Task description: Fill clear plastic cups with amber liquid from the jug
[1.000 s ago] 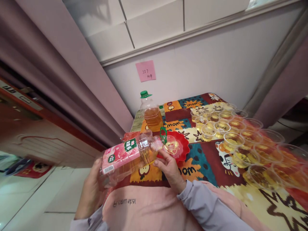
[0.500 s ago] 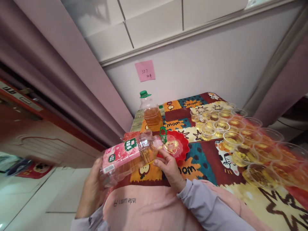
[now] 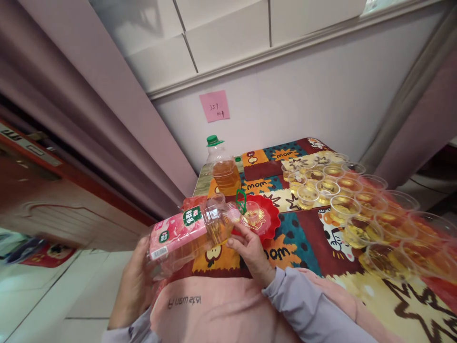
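Note:
A clear oil bottle [image 3: 189, 232] with a pink label lies tilted, its neck pointing right over a small clear cup [image 3: 253, 211] that stands on a red scalloped plate [image 3: 271, 224]. My left hand [image 3: 134, 281] is wrapped round the bottle's base. My right hand [image 3: 250, 250] grips the bottle near its neck, thumb on top, just below the plate. Golden oil lies in the bottle's lower side, and a green handle ring [image 3: 243, 200] hangs at the neck.
A second oil bottle [image 3: 222, 167] with a green cap stands at the table's far left corner. Several clear cups [image 3: 344, 207] holding oil fill the right half of the patterned tablecloth [image 3: 303, 243]. A pink note [image 3: 214, 105] is stuck on the wall.
The bottle's base end has sunk slightly; both hands keep their hold. Little else has moved.

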`<action>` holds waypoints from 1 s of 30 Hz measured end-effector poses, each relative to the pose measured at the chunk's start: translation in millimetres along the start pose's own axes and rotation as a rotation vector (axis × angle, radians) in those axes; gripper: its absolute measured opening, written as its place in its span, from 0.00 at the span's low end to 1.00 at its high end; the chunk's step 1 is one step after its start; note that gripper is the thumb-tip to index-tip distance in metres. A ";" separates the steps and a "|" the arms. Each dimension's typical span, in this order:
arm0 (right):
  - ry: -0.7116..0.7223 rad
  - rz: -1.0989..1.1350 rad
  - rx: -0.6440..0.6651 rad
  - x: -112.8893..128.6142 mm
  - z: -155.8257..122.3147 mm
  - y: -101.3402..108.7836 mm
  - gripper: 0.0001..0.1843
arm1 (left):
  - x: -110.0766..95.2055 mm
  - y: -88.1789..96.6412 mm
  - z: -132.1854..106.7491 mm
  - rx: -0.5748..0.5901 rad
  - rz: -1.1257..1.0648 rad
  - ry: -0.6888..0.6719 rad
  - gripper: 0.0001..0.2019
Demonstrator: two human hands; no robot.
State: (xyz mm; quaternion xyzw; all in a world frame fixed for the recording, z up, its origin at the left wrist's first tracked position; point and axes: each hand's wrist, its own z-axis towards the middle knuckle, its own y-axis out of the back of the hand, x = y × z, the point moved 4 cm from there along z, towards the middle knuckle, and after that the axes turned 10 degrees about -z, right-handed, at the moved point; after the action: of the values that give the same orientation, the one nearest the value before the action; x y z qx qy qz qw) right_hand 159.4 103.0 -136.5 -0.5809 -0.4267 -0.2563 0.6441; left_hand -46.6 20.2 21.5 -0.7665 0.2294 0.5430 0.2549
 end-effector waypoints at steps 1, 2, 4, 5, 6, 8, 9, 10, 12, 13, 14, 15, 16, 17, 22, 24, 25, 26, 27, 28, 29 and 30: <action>-0.002 -0.005 0.001 0.1 -0.1 0.3 0.42 | 0.0 0.7 0.9 0.007 0.007 -0.009 0.14; -0.005 -0.010 0.001 0.2 -0.2 0.5 0.43 | -0.2 1.1 1.6 0.021 0.012 -0.022 0.15; -0.012 -0.018 0.002 0.0 -0.4 1.0 0.44 | -1.0 1.0 2.1 0.064 0.008 -0.041 0.18; -0.013 -0.019 0.003 -0.2 -0.4 1.0 0.44 | -1.4 0.8 1.9 0.078 0.003 -0.044 0.19; -0.011 -0.019 0.005 -0.4 -0.3 1.0 0.44 | -1.8 0.6 1.5 0.084 -0.002 -0.041 0.20; -0.007 -0.017 0.009 -1.1 -0.1 0.8 0.43 | -2.4 0.5 0.8 0.074 -0.008 -0.027 0.21; -0.005 -0.015 0.010 -1.4 0.0 0.8 0.43 | -2.7 0.4 0.5 0.064 -0.008 -0.022 0.20; -0.004 -0.015 0.008 -1.7 0.1 0.8 0.43 | -3.0 0.1 0.3 0.055 -0.004 -0.019 0.19; -0.003 -0.020 0.004 -1.9 0.2 1.1 0.43 | -3.4 -1.0 -0.2 0.048 0.002 -0.017 0.17; -0.004 -0.022 0.002 -1.7 0.2 1.2 0.43 | -3.5 -1.6 -0.6 0.041 0.003 -0.017 0.17; -0.005 -0.024 0.000 -1.4 0.2 1.3 0.43 | -3.5 -2.2 -1.2 0.031 0.003 -0.016 0.17; -0.006 -0.023 0.000 -0.9 0.2 1.2 0.42 | -3.6 -2.8 -2.1 0.019 0.001 -0.015 0.17; -0.008 -0.021 0.001 -0.5 0.2 1.0 0.42 | -3.6 -3.4 -3.2 0.005 -0.002 -0.012 0.17; -0.010 -0.017 0.002 0.0 0.2 0.8 0.42 | -3.7 -3.9 -4.3 -0.008 -0.005 -0.008 0.16; -0.019 -0.016 -0.004 0.2 0.2 -0.1 0.43 | -3.2 -5.4 -6.4 -0.012 -0.043 0.011 0.15; -0.018 -0.015 -0.006 -0.7 0.3 -0.3 0.44 | -3.2 -5.4 -5.3 -0.010 -0.054 0.009 0.15; -0.019 -0.016 -0.008 -1.2 0.4 -0.2 0.44 | -3.4 -5.7 -4.8 -0.008 -0.054 0.006 0.16; -0.019 -0.018 -0.011 -1.8 0.6 0.0 0.44 | -3.8 -6.4 -4.5 -0.005 -0.052 0.002 0.16; -0.019 -0.021 -0.015 -2.4 0.9 0.2 0.44 | -4.1 -7.1 -4.3 -0.002 -0.052 -0.002 0.16; -0.019 -0.023 -0.018 -2.9 1.1 0.4 0.45 | -4.4 -7.9 -4.2 -0.003 -0.054 -0.005 0.15; -0.020 -0.023 -0.018 -3.2 1.3 0.4 0.45 | -4.6 -8.6 -4.4 -0.002 -0.055 -0.004 0.15; -0.021 -0.020 -0.017 -3.5 1.5 0.3 0.45 | -4.5 -9.0 -4.7 -0.002 -0.057 0.001 0.15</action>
State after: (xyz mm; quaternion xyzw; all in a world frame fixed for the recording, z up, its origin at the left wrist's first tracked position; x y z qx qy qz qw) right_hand 157.5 104.0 -139.7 -0.5846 -0.4372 -0.2603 0.6319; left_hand -39.0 24.4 28.3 -0.7732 0.2069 0.5356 0.2692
